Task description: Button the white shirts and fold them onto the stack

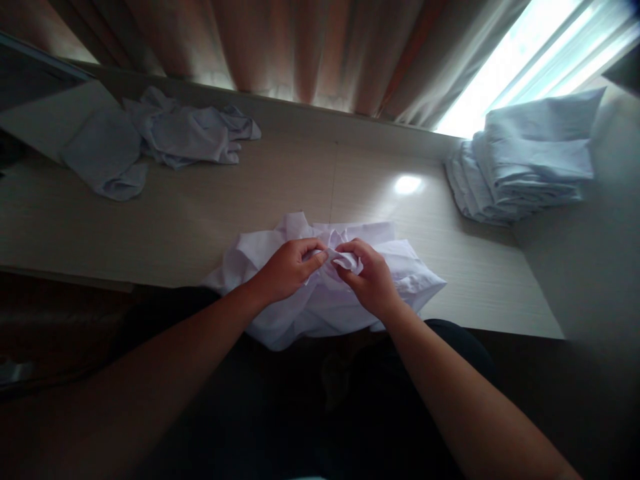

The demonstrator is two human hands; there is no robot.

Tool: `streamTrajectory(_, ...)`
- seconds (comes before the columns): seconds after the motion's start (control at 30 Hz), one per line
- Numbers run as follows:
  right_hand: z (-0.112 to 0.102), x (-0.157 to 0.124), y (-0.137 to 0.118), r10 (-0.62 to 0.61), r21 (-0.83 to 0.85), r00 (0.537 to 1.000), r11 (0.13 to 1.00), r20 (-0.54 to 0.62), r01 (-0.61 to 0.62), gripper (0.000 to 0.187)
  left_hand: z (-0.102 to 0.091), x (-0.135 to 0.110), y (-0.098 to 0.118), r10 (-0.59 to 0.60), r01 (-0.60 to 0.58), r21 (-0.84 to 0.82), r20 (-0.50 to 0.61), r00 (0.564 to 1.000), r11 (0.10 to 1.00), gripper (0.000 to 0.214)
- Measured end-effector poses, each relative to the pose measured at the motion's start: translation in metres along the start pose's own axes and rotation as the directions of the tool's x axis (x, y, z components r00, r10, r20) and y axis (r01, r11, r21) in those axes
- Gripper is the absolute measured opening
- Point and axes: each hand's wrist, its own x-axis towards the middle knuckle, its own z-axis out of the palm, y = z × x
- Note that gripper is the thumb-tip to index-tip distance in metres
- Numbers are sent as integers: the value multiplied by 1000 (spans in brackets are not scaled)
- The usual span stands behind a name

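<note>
A white garment (290,320), probably a shirt, lies crumpled at the front edge of the pale tabletop (370,143), partly hanging over it. My left hand (295,267) pinches a fold of its cloth between thumb and fingers. Close beside it, my right hand (367,273) grips another bit of the same cloth, the fingers curled round it. The two hands nearly meet above the middle of the garment. Whether a button or seam lies between the fingertips is too small to tell.
Neatly folded white cloths (540,147) are stacked at the right by the wall. Crumpled white cloth (190,130) lies at the back left, beside another white piece (107,153). Brown curtains (300,47) hang behind the table, with a bright window (510,67) at the right.
</note>
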Motion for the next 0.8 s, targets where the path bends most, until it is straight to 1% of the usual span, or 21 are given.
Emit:
streamTrajectory(0.1, 0, 0, 0, -22, -3, 1000, 1000, 6, 22, 13, 0, 0, 0, -12, 12, -14, 4, 1000, 1000, 30)
streamTrajectory(0.27, -1, 1, 0, -23, 19, 1000, 1000, 5, 23, 13, -2, 0, 2, -32, 32, -15, 8, 999, 999, 30)
streamTrajectory(0.53, -1, 0, 0, -19, 44, 1000, 999, 6, 19, 11, -1, -2, 6, 34, -33, 94, -17, 999, 995, 27)
streamTrajectory(0.8, -2, 0, 3, 46, 125, 998, 991, 33, -49, 12, -1, -2, 3, 15, -14, 53, -18, 1000, 998, 27)
